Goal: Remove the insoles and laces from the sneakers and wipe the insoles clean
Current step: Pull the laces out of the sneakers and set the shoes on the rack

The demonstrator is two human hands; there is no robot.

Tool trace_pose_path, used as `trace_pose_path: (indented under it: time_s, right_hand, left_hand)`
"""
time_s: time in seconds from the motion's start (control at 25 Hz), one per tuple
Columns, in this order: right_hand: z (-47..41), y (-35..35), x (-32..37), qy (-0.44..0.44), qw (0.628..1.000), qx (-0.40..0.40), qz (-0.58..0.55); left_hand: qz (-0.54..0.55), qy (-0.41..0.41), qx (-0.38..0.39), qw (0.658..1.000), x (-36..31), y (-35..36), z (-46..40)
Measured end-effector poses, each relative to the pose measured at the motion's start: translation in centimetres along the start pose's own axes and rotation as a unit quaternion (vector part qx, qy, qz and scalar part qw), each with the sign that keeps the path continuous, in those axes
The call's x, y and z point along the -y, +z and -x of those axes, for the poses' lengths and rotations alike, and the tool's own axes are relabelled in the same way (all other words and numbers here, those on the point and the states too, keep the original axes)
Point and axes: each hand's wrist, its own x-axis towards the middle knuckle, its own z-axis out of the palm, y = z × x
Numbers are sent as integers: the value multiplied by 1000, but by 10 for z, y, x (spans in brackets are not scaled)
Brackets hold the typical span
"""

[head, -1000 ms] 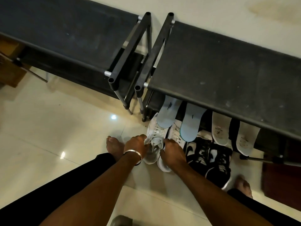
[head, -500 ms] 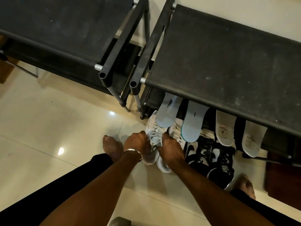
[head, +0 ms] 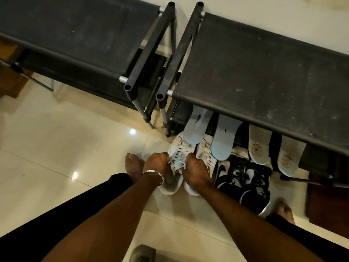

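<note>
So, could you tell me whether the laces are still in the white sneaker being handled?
Still in: the laces cross the white sneaker, with the left hand and right hand pinching them.

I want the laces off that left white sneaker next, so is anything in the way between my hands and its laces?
Nothing visible is. The left hand and right hand are already at the laces of the white sneaker, fingers curled on them. The blue insole leans over the toe only, beyond the hands.
</note>
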Motion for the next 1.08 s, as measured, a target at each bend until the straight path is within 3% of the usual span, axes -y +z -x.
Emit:
trace_pose_path:
  time_s: [0.52, 0.72, 1.08]
  right_hand:
    - [114, -32, 21, -37, 999, 19, -8]
    - [155, -50, 22, -52, 998, 7, -15]
    - [206, -113, 41, -66, 997, -45, -8]
  left_hand:
    - [-31, 0, 25, 999, -5, -47, 120]
    - [11, -9, 24, 1000, -16, -67, 165]
    - [67, -2, -42, 997, -46, -127, 217]
